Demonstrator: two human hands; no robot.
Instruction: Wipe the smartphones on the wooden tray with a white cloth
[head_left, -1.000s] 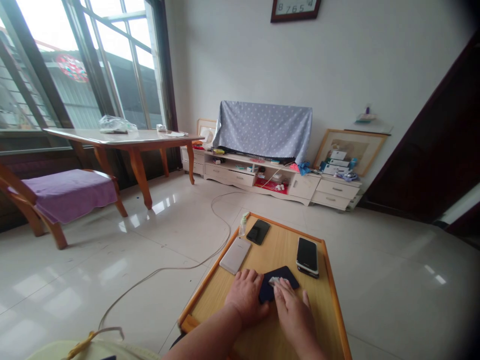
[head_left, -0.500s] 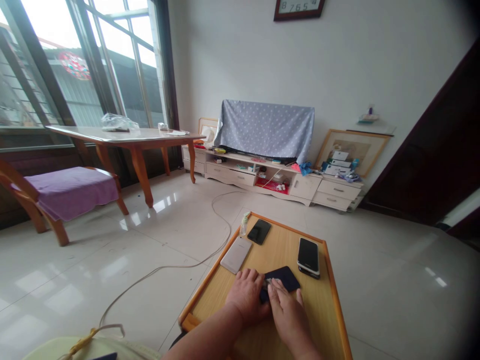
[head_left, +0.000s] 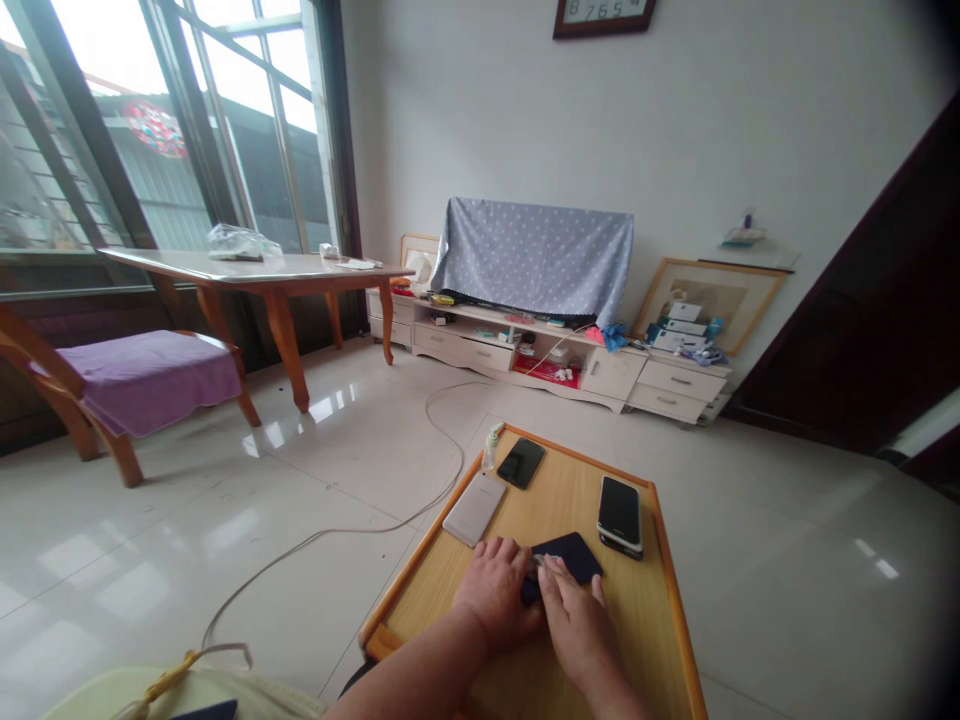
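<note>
head view: a dark phone (head_left: 574,558) is lying between the left and right edges of the tabletop (head_left: 544,508), probably feeling light, stiff and slick, its rims likely offering best hold; left hand (head_left: 495,588) is clasping one end; right hand (head_left: 576,612) is pinching a pale wad (head_left: 538,563) against it.

— Looking from where?
— Straight from the wearer's head, above the small wooden table (head_left: 555,500), facing forward and tipping down!
— How near?
— Close in over left hand (head_left: 495,590) and right hand (head_left: 576,605), low in frame, then reaching far across the floor (head_left: 787,560) to the back wall (head_left: 487,100)!
— And how wide?
— Spanning from window (head_left: 247,150) at left to dark panel (head_left: 862,300) at right, cutting off the clock (head_left: 604,15) up top!
</note>
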